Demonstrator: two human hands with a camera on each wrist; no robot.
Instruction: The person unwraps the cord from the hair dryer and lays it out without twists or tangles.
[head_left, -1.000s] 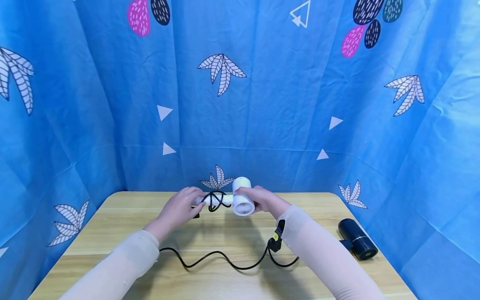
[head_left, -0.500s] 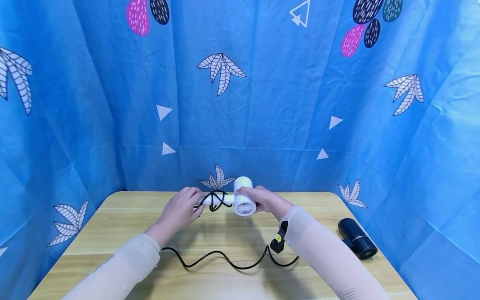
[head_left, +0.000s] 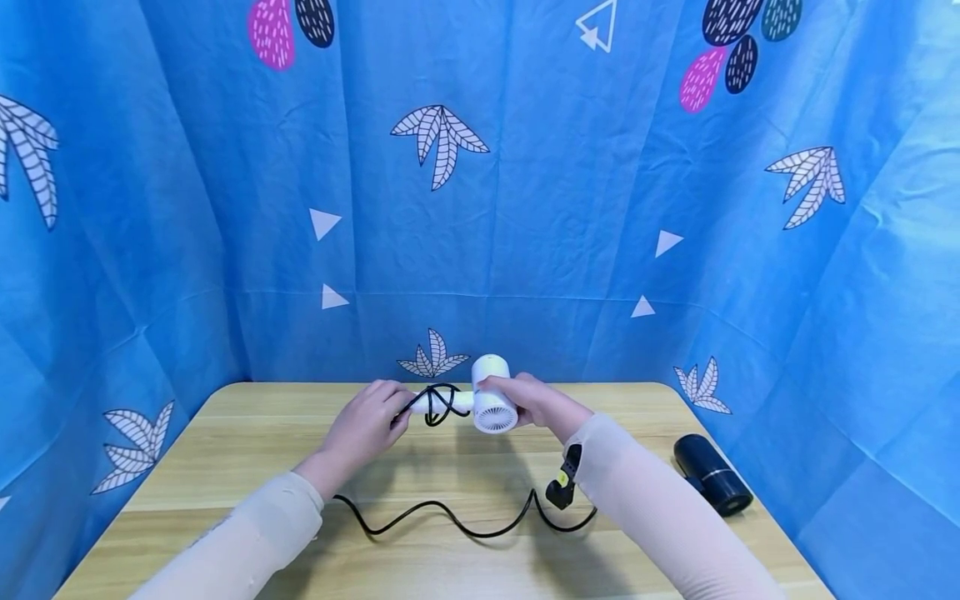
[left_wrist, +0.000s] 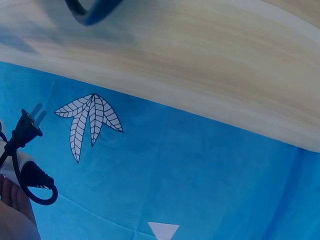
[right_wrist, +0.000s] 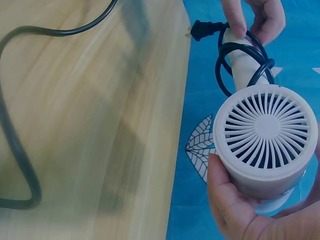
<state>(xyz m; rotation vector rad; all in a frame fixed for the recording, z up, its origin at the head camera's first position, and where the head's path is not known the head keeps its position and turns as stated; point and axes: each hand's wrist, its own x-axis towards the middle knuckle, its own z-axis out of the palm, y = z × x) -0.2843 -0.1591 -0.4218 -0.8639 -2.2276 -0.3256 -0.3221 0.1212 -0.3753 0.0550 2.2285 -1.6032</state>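
White dryer (head_left: 480, 400) above counter (head_left: 255, 433): left grip (head_left: 372, 410) clasps handle (right_wrist: 243, 70), right grip (head_left: 532, 398) barrel (right_wrist: 267, 127). Likely two-handed steadying step; next calls for minding cord (right_wrist: 268, 64) around handle.

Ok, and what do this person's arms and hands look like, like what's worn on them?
The left hand and right hand are both without gloves. A long, pale off-white fabric sleeve covers the left arm, and a matching pale sleeve the right. A small black device with a yellow patch shows at the right cuff.
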